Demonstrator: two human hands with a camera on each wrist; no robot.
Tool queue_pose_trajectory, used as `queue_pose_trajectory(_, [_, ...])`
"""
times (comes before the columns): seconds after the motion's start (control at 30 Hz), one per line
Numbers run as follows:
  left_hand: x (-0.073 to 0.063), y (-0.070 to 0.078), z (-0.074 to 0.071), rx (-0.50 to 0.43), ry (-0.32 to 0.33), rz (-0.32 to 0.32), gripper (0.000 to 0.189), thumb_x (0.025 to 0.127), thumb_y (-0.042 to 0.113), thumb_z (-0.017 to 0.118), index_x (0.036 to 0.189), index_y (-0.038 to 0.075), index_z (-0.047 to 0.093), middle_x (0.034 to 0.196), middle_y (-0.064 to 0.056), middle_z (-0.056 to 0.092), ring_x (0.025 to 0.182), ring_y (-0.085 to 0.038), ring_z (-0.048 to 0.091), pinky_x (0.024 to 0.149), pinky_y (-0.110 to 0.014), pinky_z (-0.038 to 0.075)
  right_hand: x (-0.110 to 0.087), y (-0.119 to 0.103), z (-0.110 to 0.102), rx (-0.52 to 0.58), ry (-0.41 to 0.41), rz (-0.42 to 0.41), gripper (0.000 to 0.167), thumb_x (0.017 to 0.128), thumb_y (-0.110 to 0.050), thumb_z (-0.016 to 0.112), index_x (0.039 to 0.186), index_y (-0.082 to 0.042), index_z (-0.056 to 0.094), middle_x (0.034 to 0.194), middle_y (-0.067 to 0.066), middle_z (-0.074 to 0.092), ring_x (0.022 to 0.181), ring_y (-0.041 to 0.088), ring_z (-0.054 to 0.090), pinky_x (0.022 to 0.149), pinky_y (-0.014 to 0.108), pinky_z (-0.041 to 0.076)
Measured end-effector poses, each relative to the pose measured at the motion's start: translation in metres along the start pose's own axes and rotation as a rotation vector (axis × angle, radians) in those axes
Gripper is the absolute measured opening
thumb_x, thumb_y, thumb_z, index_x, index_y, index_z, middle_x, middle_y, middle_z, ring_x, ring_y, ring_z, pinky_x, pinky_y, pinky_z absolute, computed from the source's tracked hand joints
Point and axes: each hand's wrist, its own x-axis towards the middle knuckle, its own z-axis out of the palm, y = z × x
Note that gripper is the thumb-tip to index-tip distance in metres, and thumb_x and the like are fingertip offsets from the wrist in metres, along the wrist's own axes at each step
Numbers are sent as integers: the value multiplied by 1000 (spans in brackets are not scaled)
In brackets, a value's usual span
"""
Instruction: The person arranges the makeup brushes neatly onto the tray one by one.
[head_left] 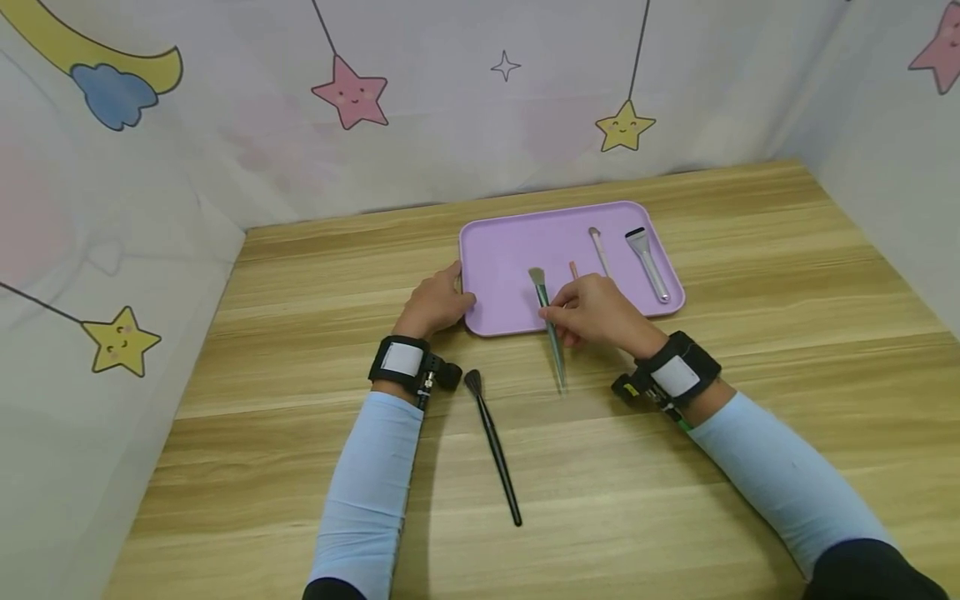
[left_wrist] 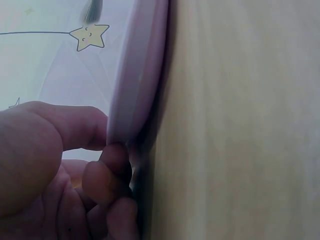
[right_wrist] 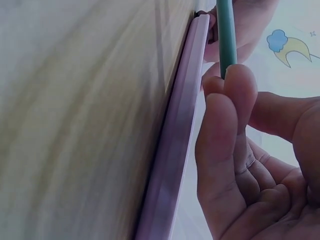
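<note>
A purple tray (head_left: 498,258) lies on the wooden table. My left hand (head_left: 435,304) grips its near left corner, thumb over the rim; the left wrist view shows the tray's wall (left_wrist: 135,80) between thumb and fingers. Above the tray's near edge, my right hand (head_left: 600,310) pinches a green-handled makeup brush (head_left: 555,346), bristles pointing away. Its handle (right_wrist: 227,40) shows between the fingertips in the right wrist view. Inside the tray lie a flat silver-handled brush (head_left: 650,267), a small pale brush (head_left: 598,248) and a pinkish tip (head_left: 573,269), mostly hidden by the right hand.
A black makeup brush (head_left: 495,450) lies on the table (head_left: 315,467) in front of the tray, between the forearms. White cloth walls (head_left: 450,150) printed with stars and a moon stand around the table's back and sides.
</note>
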Motion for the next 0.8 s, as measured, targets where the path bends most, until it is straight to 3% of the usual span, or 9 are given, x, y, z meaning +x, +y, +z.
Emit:
queue_pose_trajectory(0.43, [2, 0, 1, 19, 4, 8, 75, 90, 28, 50, 155, 11, 17, 152, -10, 37, 110, -27, 51, 94, -37, 40, 10, 5, -3, 42, 4, 28, 25, 90, -25, 66, 89, -2, 72, 65, 10, 70, 53, 18, 66, 53, 35, 55])
queue_pose_trajectory(0.63, [1, -1, 1, 21, 1, 5, 75, 90, 27, 50, 155, 11, 17, 151, -10, 39, 101, -28, 54, 87, -35, 41, 15, 6, -5, 18, 32, 7, 25, 90, -27, 66, 85, -3, 72, 63, 8, 68, 53, 19, 66, 53, 35, 55])
queue_pose_trajectory(0.8, [1, -1, 0, 26, 2, 5, 75, 90, 27, 50, 155, 11, 17, 153, -11, 36, 112, -28, 50, 93, -37, 41, 19, 6, -6, 18, 39, -1, 25, 90, -27, 66, 85, -3, 73, 63, 8, 69, 53, 18, 66, 53, 35, 55])
